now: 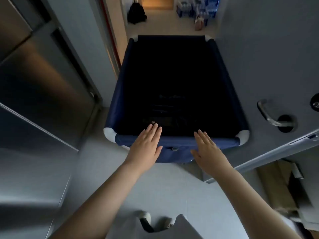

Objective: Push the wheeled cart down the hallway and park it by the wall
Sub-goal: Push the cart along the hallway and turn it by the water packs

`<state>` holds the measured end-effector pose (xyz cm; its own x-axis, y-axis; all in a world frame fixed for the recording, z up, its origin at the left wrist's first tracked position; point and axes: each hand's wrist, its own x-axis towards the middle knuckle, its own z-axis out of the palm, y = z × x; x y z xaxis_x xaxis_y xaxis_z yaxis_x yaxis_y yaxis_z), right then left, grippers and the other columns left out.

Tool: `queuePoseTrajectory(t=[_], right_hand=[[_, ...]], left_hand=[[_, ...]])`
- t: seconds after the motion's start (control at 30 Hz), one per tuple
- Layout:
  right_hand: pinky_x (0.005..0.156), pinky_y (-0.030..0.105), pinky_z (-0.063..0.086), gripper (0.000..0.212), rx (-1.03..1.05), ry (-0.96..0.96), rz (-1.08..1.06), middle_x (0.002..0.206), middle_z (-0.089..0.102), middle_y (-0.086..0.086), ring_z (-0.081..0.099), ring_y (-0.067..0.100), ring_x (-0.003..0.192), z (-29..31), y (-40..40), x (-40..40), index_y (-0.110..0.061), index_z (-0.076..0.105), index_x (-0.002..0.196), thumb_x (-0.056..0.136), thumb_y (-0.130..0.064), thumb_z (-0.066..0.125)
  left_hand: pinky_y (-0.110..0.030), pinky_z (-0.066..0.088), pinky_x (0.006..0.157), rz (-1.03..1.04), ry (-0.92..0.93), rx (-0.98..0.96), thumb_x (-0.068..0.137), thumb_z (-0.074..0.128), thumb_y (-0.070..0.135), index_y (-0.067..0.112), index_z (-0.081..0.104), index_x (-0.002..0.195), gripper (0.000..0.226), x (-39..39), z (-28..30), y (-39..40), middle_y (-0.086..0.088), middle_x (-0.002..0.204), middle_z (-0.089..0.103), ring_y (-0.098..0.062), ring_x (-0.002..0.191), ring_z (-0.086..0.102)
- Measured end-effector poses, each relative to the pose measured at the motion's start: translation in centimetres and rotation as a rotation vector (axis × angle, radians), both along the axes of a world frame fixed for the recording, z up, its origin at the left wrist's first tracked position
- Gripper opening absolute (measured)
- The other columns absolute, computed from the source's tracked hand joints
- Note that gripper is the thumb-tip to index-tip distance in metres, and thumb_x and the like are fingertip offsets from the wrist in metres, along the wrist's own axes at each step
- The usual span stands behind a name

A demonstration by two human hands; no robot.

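The cart [119, 87] is a deep bin of dark blue fabric with white corner pieces, standing in front of me in a narrow hallway. Its inside is dark and only faint shapes show at the bottom. My left hand [146, 144] lies flat with fingers stretched out over the near rim, left of the middle. My right hand [207, 149] is flat and open over the same rim, right of the middle. Neither hand is wrapped around anything. Whether the palms touch the rim I cannot tell.
A door [259, 57] with a metal lever handle [269, 116] lines the right side, close to the cart. Metal panels [43, 75] line the left. Farther down the hall stand a black bag [136, 12] and packs of water bottles [198, 9]. Cardboard [276, 183] lies at lower right.
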<state>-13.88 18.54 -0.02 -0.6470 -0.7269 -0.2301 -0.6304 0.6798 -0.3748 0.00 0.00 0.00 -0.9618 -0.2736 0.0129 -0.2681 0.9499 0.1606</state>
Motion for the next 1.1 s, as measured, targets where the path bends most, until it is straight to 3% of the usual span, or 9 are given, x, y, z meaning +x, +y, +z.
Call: queuePoseTrajectory(t=[0.2,0.3,0.4,0.53,0.67,0.77,0.97,1.1], right_hand=[[0.118,0.036,0.008,0.063,0.092,0.001,0.075,0.158,0.0,0.008,-0.003,0.022,0.145,-4.1,-0.6,-1.4,-0.012,0.002,0.146,0.098,-0.029,0.039],[0.117,0.037,0.014,0.06,0.026,0.038,0.059,0.158,0.006,0.005,0.001,0.02,0.145,-5.4,-1.2,-2.3,-0.017,0.01,0.146,0.097,-0.025,0.043],[0.115,0.037,0.019,0.058,0.009,0.038,0.058,0.158,0.011,0.004,0.004,0.019,0.145,-6.8,-1.7,-2.5,-0.019,0.013,0.145,0.096,-0.02,0.044],[0.119,0.036,0.007,0.067,0.12,0.122,0.146,0.158,-0.005,0.008,-0.007,0.024,0.145,-8.8,-1.3,-2.2,-0.016,-0.005,0.145,0.095,-0.013,0.04],[0.119,0.036,0.001,0.077,0.173,0.224,0.174,0.156,-0.014,0.01,-0.013,0.025,0.144,-9.7,-1.2,-2.2,-0.016,-0.027,0.136,0.094,-0.006,0.036],[0.119,0.035,0.0,0.082,0.169,0.263,0.163,0.156,-0.017,0.01,-0.015,0.025,0.143,-10.2,-1.7,-2.5,-0.017,-0.035,0.131,0.093,-0.003,0.036],[0.119,0.036,0.002,0.095,0.183,0.264,0.167,0.156,-0.016,0.01,-0.016,0.026,0.143,-10.8,-3.5,-4.6,-0.018,-0.039,0.129,0.081,0.01,0.038],[0.117,0.034,0.004,0.091,0.236,0.264,0.207,0.156,-0.015,0.01,-0.013,0.026,0.143,-10.5,-5.5,-7.5,-0.016,-0.032,0.134,0.079,0.011,0.036]], left_hand=[[-0.032,0.01,0.117,-0.012,-0.07,0.008,0.1,0.034,0.021,0.009,0.013,0.147,0.053,-0.7,-4.6,-0.2,-0.01,0.157,0.013,-0.023,0.144,0.01],[-0.033,0.016,0.115,-0.025,-0.034,0.031,0.097,0.04,0.009,0.008,0.022,0.145,0.051,-1.2,-6.2,-0.6,-0.01,0.154,0.025,-0.023,0.142,0.02],[-0.035,0.02,0.115,-0.01,-0.087,0.051,0.098,0.04,0.012,0.008,0.022,0.145,0.051,-1.5,-7.8,-1.0,-0.01,0.154,0.026,-0.024,0.142,0.021],[-0.039,0.015,0.117,-0.016,-0.153,0.032,0.094,0.042,0.005,0.009,0.013,0.147,0.061,-0.8,-9.2,-1.5,-0.007,0.157,0.011,-0.025,0.144,0.01],[-0.047,0.034,0.108,-0.035,-0.113,0.029,0.076,0.064,-0.003,0.004,0.037,0.139,0.069,-1.0,-9.1,-1.6,-0.012,0.148,0.038,-0.031,0.135,0.035],[-0.049,0.041,0.103,-0.067,-0.107,0.033,0.069,0.069,-0.003,0.004,0.044,0.135,0.07,-1.5,-9.1,-2.7,-0.012,0.143,0.045,-0.031,0.13,0.042],[-0.048,0.034,0.107,-0.109,-0.115,0.041,0.069,0.065,-0.007,0.005,0.04,0.138,0.074,-3.6,-9.4,-5.3,-0.01,0.146,0.041,-0.03,0.134,0.037],[-0.04,0.006,0.116,-0.114,-0.15,0.037,0.084,0.046,-0.004,0.011,0.011,0.147,0.074,-5.7,-10.2,-7.3,-0.005,0.157,0.01,-0.027,0.144,0.005]])
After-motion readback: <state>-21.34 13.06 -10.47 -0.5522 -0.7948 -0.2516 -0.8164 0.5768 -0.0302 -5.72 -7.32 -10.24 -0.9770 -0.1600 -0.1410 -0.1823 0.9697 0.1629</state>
